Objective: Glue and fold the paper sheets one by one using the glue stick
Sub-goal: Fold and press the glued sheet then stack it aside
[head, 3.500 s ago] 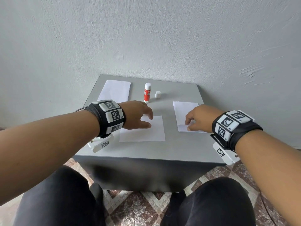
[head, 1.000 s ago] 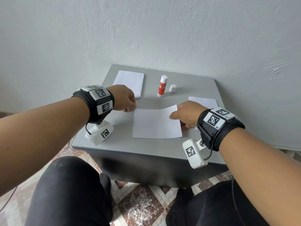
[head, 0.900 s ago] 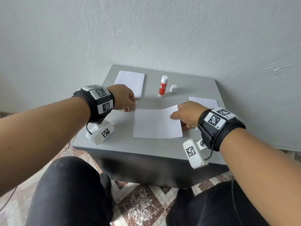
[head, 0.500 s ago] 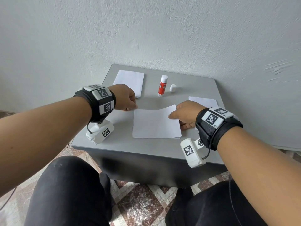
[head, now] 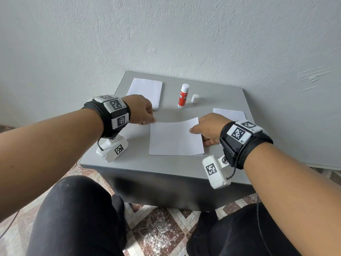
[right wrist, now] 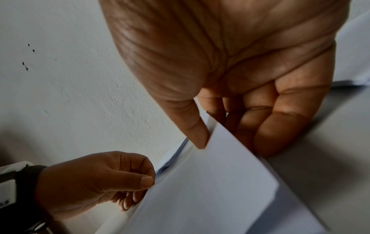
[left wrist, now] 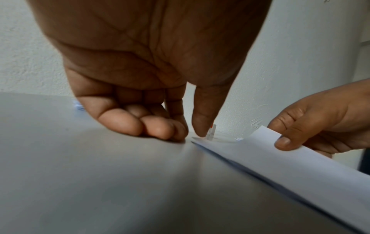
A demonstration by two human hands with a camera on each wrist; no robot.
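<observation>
Presently, item one: your left hand (head: 141,109), fingers curled, thumb and forefinger pinching the far left corner of the paper sheet (head: 175,139); the knuckles of the other fingers (left wrist: 120,121) rest on the grey table (head: 140,163).

Item two: your right hand (head: 208,126), thumb on top and fingers beneath, pinching the sheet's far right corner and holding it lifted off the table, so the far edge sags in a shallow curve between your two hands. In the right wrist view the thumb tip (right wrist: 198,137) lies on the upper face of the paper.

Item three: the sheet itself, white, its near edge lying flat at the middle of the table, a second layer showing just under its near right corner.

Item four: glue stick (head: 183,97), red label, standing upright and uncapped beyond the sheet, well apart from both hands; its white cap (head: 194,98) stands just beside it to the right.

Item five: folded paper stack (head: 145,89) at the far left corner, partly behind your left hand.

Item six: further white paper (head: 230,113) on the right, beyond your right hand.
</observation>
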